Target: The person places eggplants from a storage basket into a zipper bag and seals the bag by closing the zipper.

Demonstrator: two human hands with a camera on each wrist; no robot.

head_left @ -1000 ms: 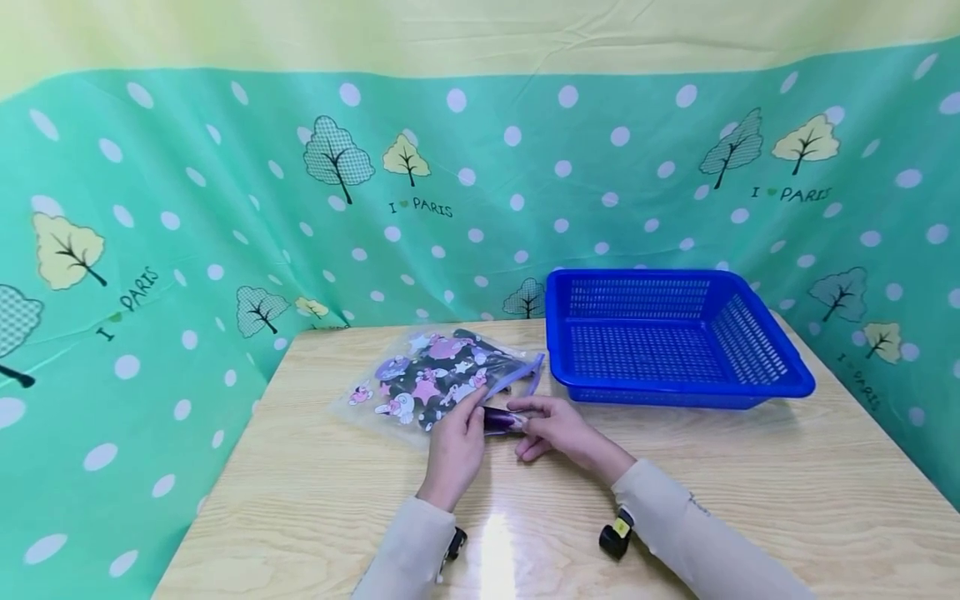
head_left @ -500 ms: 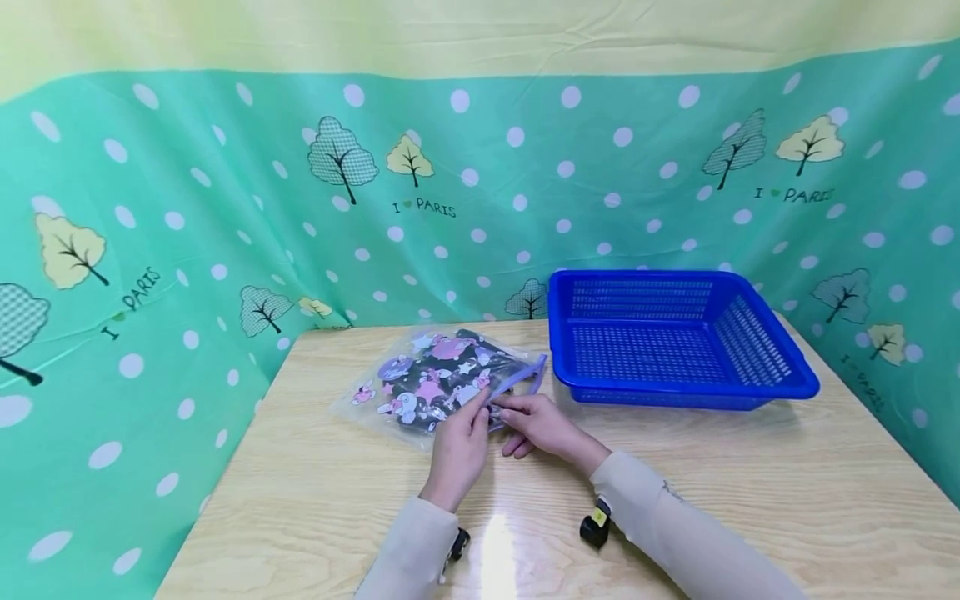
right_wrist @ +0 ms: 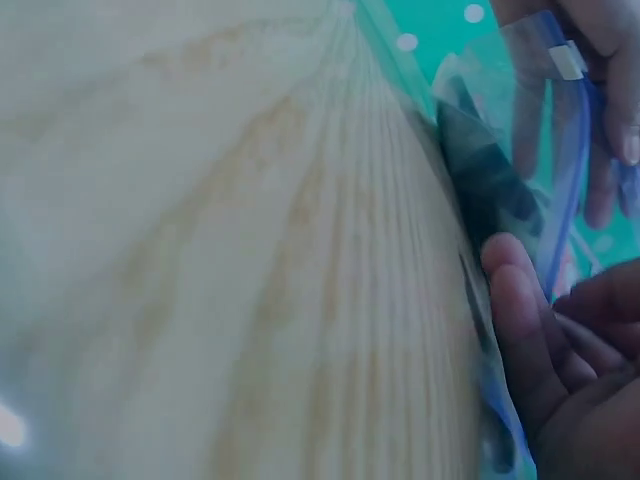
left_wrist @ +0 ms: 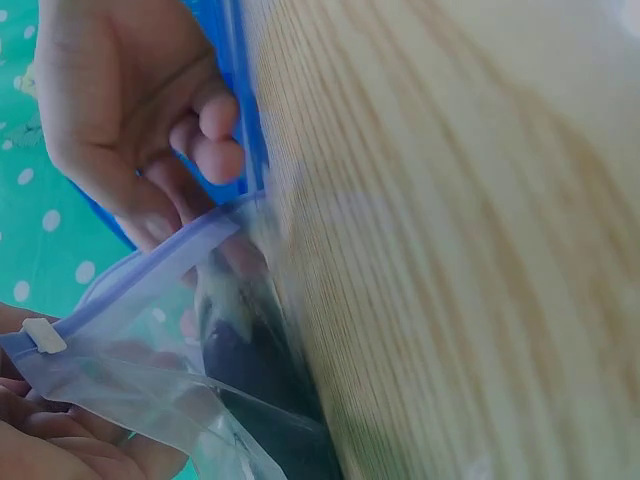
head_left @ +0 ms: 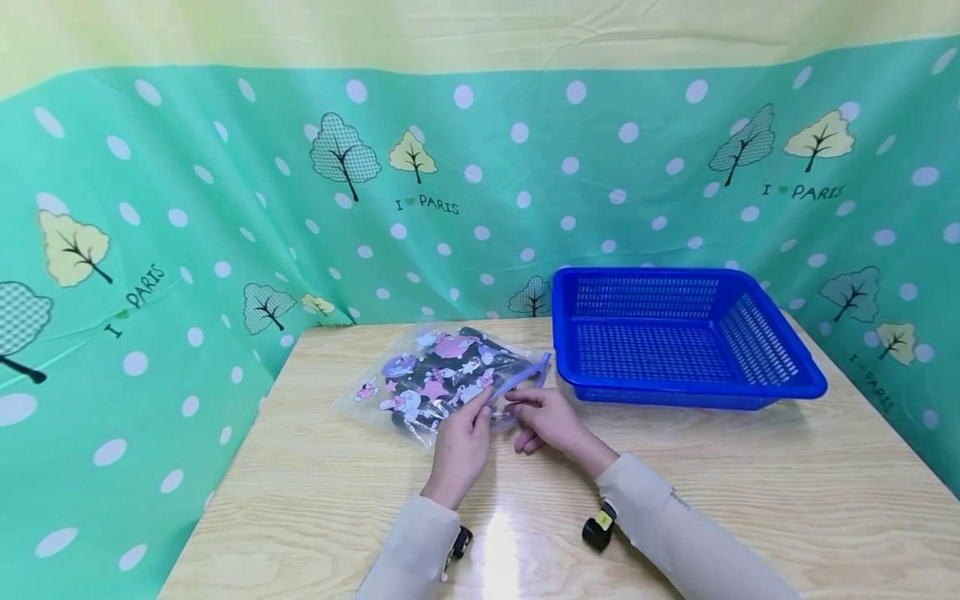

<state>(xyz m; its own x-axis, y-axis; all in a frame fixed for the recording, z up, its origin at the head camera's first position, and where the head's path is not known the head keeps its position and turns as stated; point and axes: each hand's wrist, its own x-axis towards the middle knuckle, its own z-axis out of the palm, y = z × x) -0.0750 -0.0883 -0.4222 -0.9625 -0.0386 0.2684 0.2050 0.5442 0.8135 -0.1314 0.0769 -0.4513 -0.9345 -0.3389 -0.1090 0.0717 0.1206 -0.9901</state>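
Note:
A clear slider zip bag (head_left: 442,379), printed with pink and purple cartoon figures, lies on the table with its purple-edged mouth towards the right. My left hand (head_left: 461,450) pinches the bag near its mouth, close to the white slider (left_wrist: 43,335). Inside, behind the plastic, lies a dark, shiny item (left_wrist: 255,360) with a paler end; its kind is unclear. My right hand (head_left: 555,423) is at the bag's mouth. In the left wrist view its thumb is by the zip edge and a fingertip shows through the plastic. The right hand's outer fingers are loosely bent.
A blue plastic basket (head_left: 690,388) with perforated walls stands at the back right, close to the bag's mouth. The wooden table (head_left: 315,500) reaches back to a green dotted curtain (head_left: 480,200).
My right hand has moved left to the bag's mouth, then slightly back right. The dark purple item between my hands has gone into the bag. My left hand stays nearly in place.

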